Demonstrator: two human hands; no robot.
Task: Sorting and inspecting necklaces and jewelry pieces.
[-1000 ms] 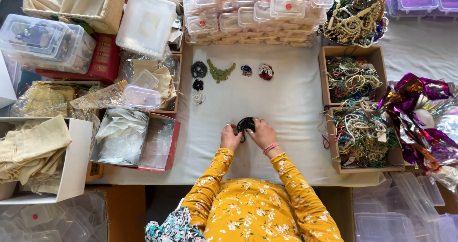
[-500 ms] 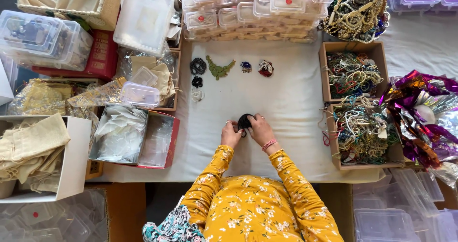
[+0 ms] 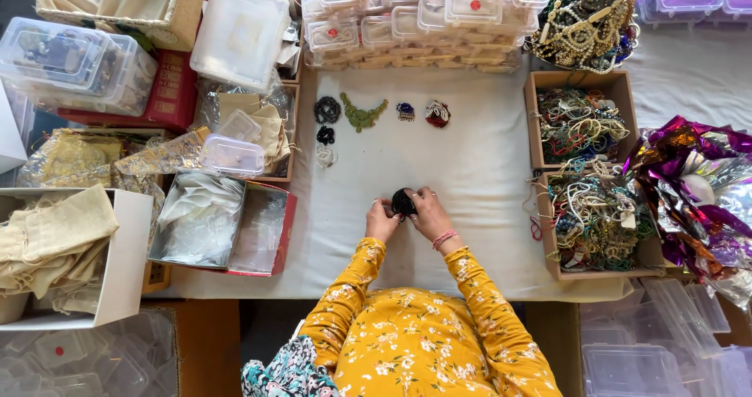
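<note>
Both hands are together on a small black beaded piece (image 3: pixel 403 202) over the white cloth (image 3: pixel 478 170) on the table. My left hand (image 3: pixel 381 221) grips its left side. My right hand (image 3: pixel 429 213), with a pink band at the wrist, grips its right side. Further up the cloth lie a black beaded round (image 3: pixel 327 110), a smaller black piece (image 3: pixel 325 135), a white beaded piece (image 3: pixel 325 156), a green beaded necklace (image 3: pixel 362 115), a blue piece (image 3: pixel 405 111) and a red and white piece (image 3: pixel 438 113).
Stacked clear plastic boxes (image 3: pixel 407 17) line the far edge. Two cardboard boxes of tangled bead necklaces (image 3: pixel 583 123) (image 3: pixel 599 221) stand at right, beside shiny foil wrappers (image 3: pixel 697 185). At left are a red box of clear bags (image 3: pixel 227 225) and cream cloth pouches (image 3: pixel 55 240).
</note>
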